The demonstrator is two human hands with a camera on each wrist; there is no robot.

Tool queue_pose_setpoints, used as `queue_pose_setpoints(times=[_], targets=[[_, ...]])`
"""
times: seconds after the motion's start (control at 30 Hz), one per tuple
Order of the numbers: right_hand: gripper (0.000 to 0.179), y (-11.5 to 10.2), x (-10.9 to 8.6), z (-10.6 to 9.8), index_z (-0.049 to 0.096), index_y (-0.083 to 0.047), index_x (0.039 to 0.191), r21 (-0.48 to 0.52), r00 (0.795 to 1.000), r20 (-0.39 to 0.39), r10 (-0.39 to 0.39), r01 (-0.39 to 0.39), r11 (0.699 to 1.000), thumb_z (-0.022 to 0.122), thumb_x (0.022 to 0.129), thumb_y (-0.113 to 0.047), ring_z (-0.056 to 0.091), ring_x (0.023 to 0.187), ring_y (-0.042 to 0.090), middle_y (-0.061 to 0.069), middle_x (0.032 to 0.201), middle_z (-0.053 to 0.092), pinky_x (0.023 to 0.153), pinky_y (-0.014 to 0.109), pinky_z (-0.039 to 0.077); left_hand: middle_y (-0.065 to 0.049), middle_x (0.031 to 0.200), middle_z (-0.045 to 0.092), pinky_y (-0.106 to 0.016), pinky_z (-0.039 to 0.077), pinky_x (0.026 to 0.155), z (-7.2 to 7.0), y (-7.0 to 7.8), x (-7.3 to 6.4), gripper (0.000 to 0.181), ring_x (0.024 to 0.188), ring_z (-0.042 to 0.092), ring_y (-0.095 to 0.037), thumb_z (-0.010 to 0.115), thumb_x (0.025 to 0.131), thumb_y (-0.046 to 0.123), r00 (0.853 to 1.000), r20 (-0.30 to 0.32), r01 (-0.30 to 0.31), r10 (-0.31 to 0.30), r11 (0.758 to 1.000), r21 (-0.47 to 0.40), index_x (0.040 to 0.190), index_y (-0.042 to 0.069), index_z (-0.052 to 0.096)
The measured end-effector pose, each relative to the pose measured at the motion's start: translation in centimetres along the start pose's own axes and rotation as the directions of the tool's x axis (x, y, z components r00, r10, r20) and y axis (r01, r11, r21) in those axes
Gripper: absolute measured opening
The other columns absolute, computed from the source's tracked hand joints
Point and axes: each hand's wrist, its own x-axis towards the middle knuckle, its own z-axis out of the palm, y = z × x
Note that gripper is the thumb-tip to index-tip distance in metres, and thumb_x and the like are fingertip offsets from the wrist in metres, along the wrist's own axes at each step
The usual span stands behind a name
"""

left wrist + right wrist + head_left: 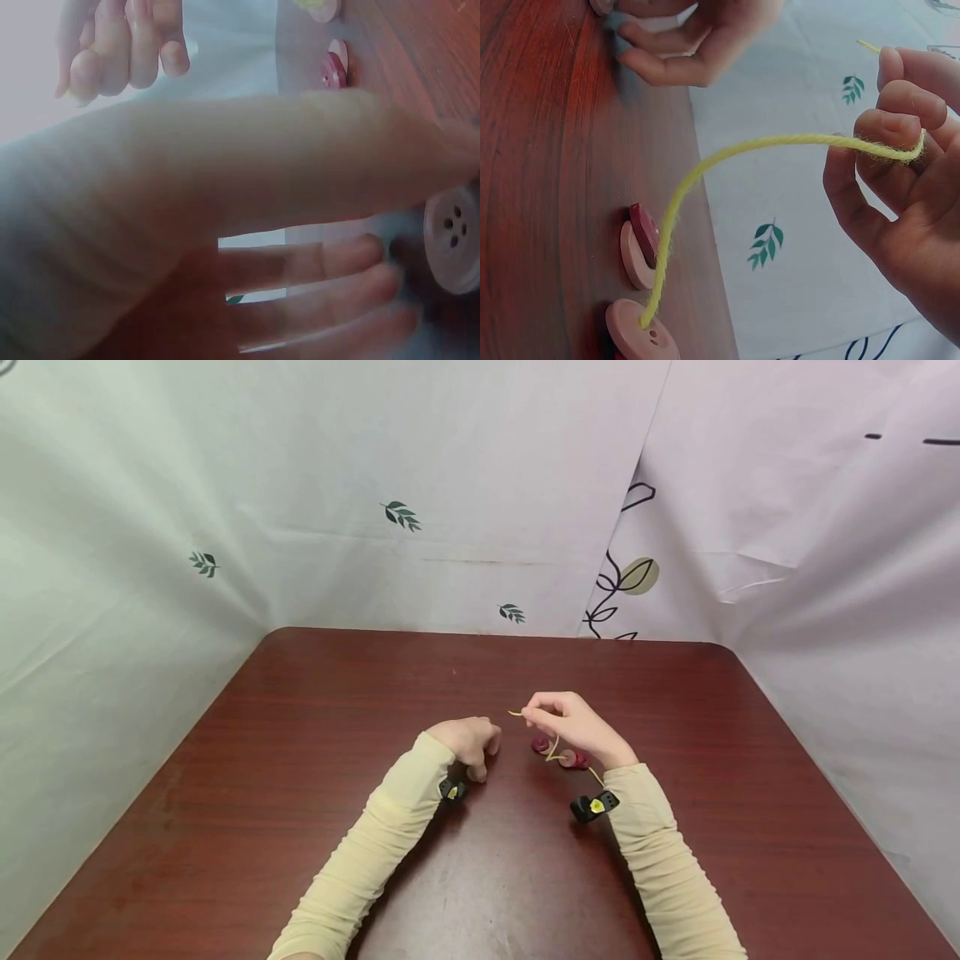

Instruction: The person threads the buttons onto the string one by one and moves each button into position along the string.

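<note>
My right hand (573, 722) is raised above the table and pinches a yellow string (757, 141) near its free end. The string loops across the fingers and runs down through a hole in a pale pink button (641, 330). Beside that stands a dark red button (645, 232) against a light pink one (634, 259), both tilted. To the left, my left hand (468, 743) reaches down low over the table, fingers partly bent. A pale button with several holes (454, 240) is near its fingertips; no grip on it shows. A blurred bluish-grey patch (615, 37) by those fingertips is unclear.
The dark reddish-brown table (337, 677) has rounded far corners. White cloth (465, 460) with leaf prints hangs behind it and along both sides. A black wrist camera (592, 807) sits below the right hand, another (452, 790) by the left.
</note>
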Motion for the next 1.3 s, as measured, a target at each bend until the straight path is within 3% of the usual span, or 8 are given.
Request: queue_pose_setpoints(times=[0.23,0.37,0.6,0.8,0.93,1.03,1.13,1.3], targets=[[0.025,-0.5,0.0,0.0,0.062,0.006,0.09,-0.008,1.0,0.003,-0.019,0.019,1.0,0.057,0.097,-0.017,0.04,0.055,0.007,-0.002,0.06,0.044,0.052,0.022,0.035,0.003,0.073,0.053,-0.024,0.038,0.058,0.2,-0.1,-0.5,0.033,0.067,0.048,-0.012,0.085,0.062,0.006,0.996,-0.001,0.091,-0.091,0.994,-0.062,0.084,0.008,0.06],[0.024,0.1,0.3,0.0,0.062,0.004,0.089,-0.027,1.0,0.003,-0.023,0.023,0.999,0.058,0.097,-0.018,0.04,0.054,0.007,-0.003,0.06,0.044,0.052,0.022,0.036,0.006,0.064,0.051,-0.023,0.036,0.052,0.2,0.1,-0.4,0.02,0.06,0.046,-0.01,0.081,0.064,0.004,0.997,0.007,0.079,-0.078,0.996,-0.051,0.067,0.01,0.062],[0.021,0.2,0.3,0.1,0.063,-0.002,0.086,-0.053,1.0,0.004,-0.015,0.015,0.999,0.058,0.096,-0.019,0.041,0.054,0.006,-0.005,0.06,0.045,0.051,0.022,0.036,0.007,0.057,0.047,-0.023,0.034,0.05,0.3,0.2,-0.1,0.026,0.056,0.043,-0.009,0.077,0.07,0.006,0.997,0.005,0.073,-0.073,0.996,-0.04,0.057,0.014,0.056],[0.024,0.2,0.1,0.1,0.062,0.002,0.088,-0.048,1.0,0.01,0.0,0.0,0.999,0.058,0.096,-0.02,0.04,0.054,0.007,-0.004,0.06,0.044,0.051,0.022,0.035,0.008,0.056,0.051,-0.022,0.037,0.051,0.3,0.0,0.3,0.021,0.056,0.045,-0.009,0.077,0.072,0.01,0.999,-0.016,0.05,-0.051,0.998,-0.03,0.057,0.013,0.062],[0.02,0.1,0.1,0.2,0.063,-0.006,0.084,-0.055,1.0,0.009,0.011,-0.01,0.998,0.058,0.096,-0.02,0.041,0.054,0.008,-0.003,0.061,0.045,0.051,0.022,0.036,0.007,0.06,0.054,-0.021,0.038,0.054,0.4,-0.1,0.7,0.015,0.058,0.047,-0.008,0.076,0.073,0.01,1.0,-0.024,0.019,-0.019,1.0,-0.012,0.063,0.012,0.066],[0.02,0.1,0.1,0.2,0.063,-0.008,0.082,-0.068,1.0,0.011,0.01,-0.009,0.998,0.058,0.096,-0.021,0.041,0.055,0.008,0.004,0.065,0.05,0.052,0.023,0.036,0.006,0.063,0.053,-0.02,0.038,0.055,0.6,-0.2,1.1,0.013,0.06,0.047,-0.008,0.074,0.074,0.01,0.999,-0.039,-0.011,0.011,1.0,0.01,0.067,0.012,0.064],[0.023,0.1,0.1,0.3,0.063,-0.002,0.084,-0.067,1.0,0.017,0.007,-0.006,0.998,0.058,0.096,-0.021,0.042,0.055,0.008,0.014,0.071,0.054,0.052,0.023,0.036,0.006,0.065,0.051,-0.019,0.037,0.056,0.7,-0.2,1.3,0.014,0.061,0.047,-0.009,0.073,0.075,0.009,0.998,-0.054,-0.039,0.04,0.999,0.013,0.07,0.012,0.06],[0.022,0.4,0.2,0.3,0.063,-0.005,0.082,-0.078,1.0,0.018,-0.01,0.011,0.997,0.059,0.096,-0.021,0.039,0.054,0.008,0.004,0.07,0.053,0.052,0.023,0.035,0.005,0.067,0.054,-0.02,0.039,0.058,0.7,-0.1,1.6,0.015,0.062,0.048,-0.01,0.075,0.076,0.007,0.994,-0.078,-0.072,0.071,0.997,0.0,0.075,0.01,0.06]])
